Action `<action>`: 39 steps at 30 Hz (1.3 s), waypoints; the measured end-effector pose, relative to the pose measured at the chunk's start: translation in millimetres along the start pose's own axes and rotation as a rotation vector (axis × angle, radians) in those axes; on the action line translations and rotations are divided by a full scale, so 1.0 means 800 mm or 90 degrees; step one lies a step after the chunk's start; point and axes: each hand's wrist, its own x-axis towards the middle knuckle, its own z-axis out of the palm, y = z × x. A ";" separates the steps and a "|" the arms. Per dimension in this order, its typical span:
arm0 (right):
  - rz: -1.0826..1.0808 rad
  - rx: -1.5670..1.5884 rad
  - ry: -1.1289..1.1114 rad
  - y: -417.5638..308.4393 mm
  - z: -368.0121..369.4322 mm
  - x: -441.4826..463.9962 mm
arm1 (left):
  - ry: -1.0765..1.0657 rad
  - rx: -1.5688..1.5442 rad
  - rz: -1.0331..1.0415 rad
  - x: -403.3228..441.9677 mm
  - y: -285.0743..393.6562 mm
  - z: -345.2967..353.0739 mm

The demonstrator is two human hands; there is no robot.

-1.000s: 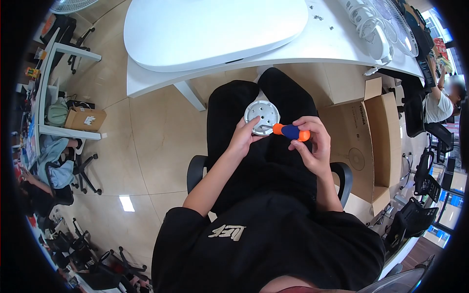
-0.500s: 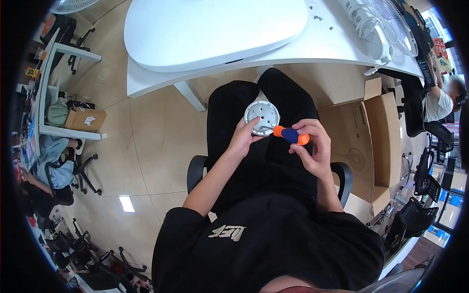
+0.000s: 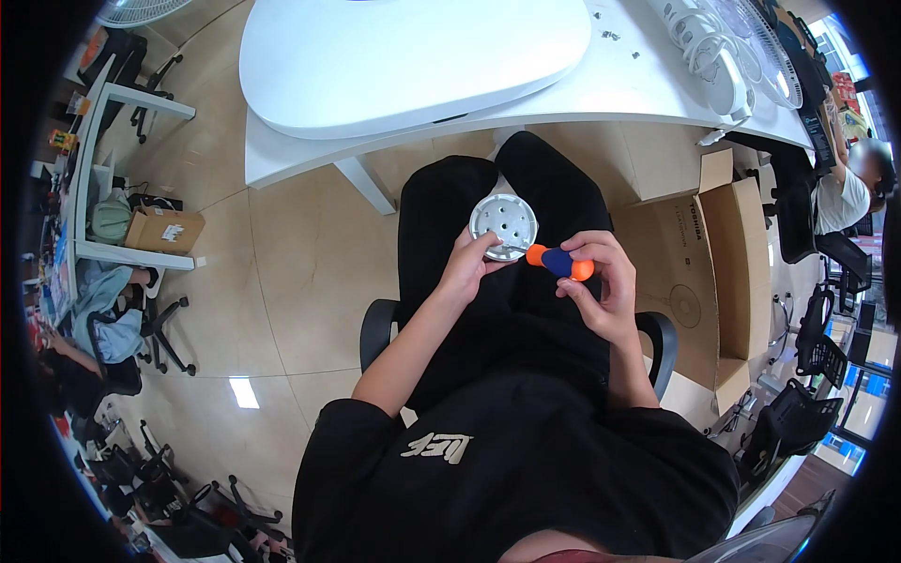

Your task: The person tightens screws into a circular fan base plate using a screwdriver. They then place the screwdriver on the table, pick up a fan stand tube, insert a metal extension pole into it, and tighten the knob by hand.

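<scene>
Seen from above, a seated person in black clothes holds a round, silver-grey disc with small holes (image 3: 511, 214) over the lap, the left hand (image 3: 465, 267) pinching its lower left edge with the thumb on its face. The right hand (image 3: 605, 281) grips a screwdriver with an orange and dark blue handle (image 3: 557, 262) in its fingertips, the shaft pointing left across the disc's lower part. Beyond the knees stands a white tabletop (image 3: 624, 89) bearing a large, smooth white rounded panel (image 3: 413, 66), small metal pieces (image 3: 610, 36) and a white power strip (image 3: 718, 75). An open brown cardboard box (image 3: 671, 272) is right of the chair.
</scene>
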 end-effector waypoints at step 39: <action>0.002 -0.007 0.027 -0.003 0.006 0.002 | -0.004 0.037 0.012 0.002 -0.004 -0.001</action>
